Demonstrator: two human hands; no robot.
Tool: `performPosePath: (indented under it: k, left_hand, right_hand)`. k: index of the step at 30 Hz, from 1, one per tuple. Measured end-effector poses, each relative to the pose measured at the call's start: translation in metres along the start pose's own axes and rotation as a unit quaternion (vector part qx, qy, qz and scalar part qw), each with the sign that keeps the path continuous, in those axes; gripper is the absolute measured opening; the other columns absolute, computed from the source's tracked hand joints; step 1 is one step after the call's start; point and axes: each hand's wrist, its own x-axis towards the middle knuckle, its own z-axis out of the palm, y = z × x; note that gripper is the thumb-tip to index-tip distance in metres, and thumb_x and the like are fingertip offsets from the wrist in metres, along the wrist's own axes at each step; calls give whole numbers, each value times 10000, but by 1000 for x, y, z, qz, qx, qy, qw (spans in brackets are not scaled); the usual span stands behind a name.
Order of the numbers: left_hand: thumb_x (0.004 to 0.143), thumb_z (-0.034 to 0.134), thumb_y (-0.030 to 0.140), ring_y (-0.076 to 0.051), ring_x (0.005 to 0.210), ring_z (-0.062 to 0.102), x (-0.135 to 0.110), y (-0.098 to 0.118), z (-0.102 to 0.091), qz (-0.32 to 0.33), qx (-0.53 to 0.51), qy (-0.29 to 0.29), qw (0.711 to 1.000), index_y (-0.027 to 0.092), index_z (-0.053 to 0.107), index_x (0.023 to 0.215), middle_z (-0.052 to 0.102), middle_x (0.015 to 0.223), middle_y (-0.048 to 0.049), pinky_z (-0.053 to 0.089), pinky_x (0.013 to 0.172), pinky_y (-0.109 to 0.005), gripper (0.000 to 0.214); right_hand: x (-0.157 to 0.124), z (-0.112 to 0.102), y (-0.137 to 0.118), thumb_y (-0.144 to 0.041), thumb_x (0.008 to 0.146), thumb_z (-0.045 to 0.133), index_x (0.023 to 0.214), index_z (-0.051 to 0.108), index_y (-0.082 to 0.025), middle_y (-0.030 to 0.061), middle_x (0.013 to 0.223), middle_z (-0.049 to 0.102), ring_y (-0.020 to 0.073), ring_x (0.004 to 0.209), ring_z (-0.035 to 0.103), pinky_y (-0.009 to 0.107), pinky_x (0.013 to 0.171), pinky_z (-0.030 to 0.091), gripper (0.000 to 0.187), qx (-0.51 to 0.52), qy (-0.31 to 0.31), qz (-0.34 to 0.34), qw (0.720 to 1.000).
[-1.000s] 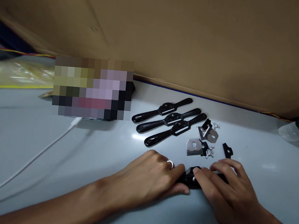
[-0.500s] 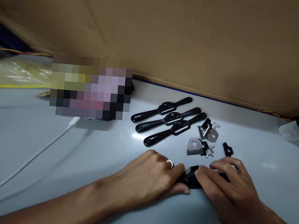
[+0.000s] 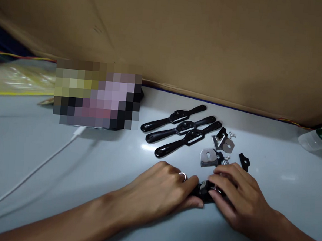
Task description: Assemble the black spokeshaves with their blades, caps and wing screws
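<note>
Evidently, well off the smooth pale-grey table's [image 3: 113,157] back edge, our left hand [image 3: 168,188] clasps, and our right hand's [image 3: 240,199] bent fingers touch (pinching what, we cannot tell), one long-handled, glossy black tool [image 3: 197,192]; a slack left hold could let it twist.

On the pale grey table [image 3: 288,164], three black two-handled bodies [image 3: 178,130] are laid side by side. Metal plates [image 3: 203,158], black clips [image 3: 220,133] and wing screws [image 3: 232,135] are grouped near them; one black clip [image 3: 242,159] is set apart. A bottle [image 3: 312,141] is located at the right.
</note>
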Motion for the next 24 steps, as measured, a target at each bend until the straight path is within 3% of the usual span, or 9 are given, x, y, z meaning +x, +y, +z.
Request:
performPosePath:
  k: [3,5,9,14,20,24]
  left_hand:
    - [1082,172,538,-136,381,449,-1,0,2,0,8,3,1000,194,540,763,576,505,5,114,486,-350,596]
    - [1080,158,541,-140,383,458,-2,0,3,1,12,6,1000,194,538,768,581,507,1,104,490,-354,602]
    - [1083,133,534,-142,381,454,-1,0,2,0,18,7,1000,192,547,766,563,491,1,112,487,-359,624]
    - [1081,237,544,-156,387,442,-1,-1,2,-5,30,-17,999,193,584,803,578,508,-2,127,478,-366,566]
    - [1064,337,552,-157,406,457,1,-1,2,-7,32,-37,999,193,596,824,587,520,4,126,483,-356,503]
    - [1080,314,514,-144,411,462,1,-2,-1,2,42,-32,999,185,586,819,593,537,-1,124,486,-364,500]
  right_hand:
    - [1,6,5,-259,1009,518,1062,641,-153,71,909,635,196,826,559,326,702,489,170,43,-52,48,997]
    - [1,8,6,-270,1030,488,991,640,-155,53,840,613,192,780,547,317,670,473,195,46,-71,43,996]
    - [4,7,8,-258,1055,438,968,615,-138,58,826,635,181,742,574,311,666,476,231,15,-40,34,999]
    - [7,2,29,-318,1059,443,955,599,-187,13,791,656,150,665,603,274,611,461,228,8,11,183,983]
    - [3,2,46,-329,1049,466,998,654,-182,52,796,695,203,709,630,317,635,437,244,-143,-10,136,980]
    - [3,-2,57,-338,1038,466,1015,601,-196,39,803,692,188,662,616,310,620,416,197,-117,-4,208,971]
